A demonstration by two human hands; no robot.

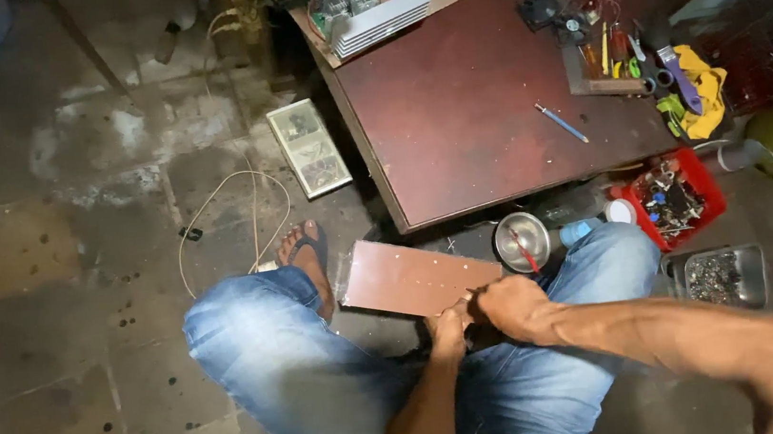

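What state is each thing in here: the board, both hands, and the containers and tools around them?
Copper-coloured board: held flat over the lap, gripped at its near edge.
Left hand: closed on the board's edge.
Right hand: closed at the same edge.
Metal bowl: upright on the floor, red-handled tool inside.
Red bin: open, full of small parts.
Metal tray: open, holding small dark bits.
Blue pen: lying flat on the table.

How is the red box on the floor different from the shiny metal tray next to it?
The red box is bright red and looks like plastic; the metal tray is plain silvery grey. The red box holds a jumble of mixed, many-coloured small parts, while the metal tray holds a dark heap of tiny pieces that all look alike. The red box sits closer to the table; the metal tray is further from it. Both are open, on the floor, by the person's knee.
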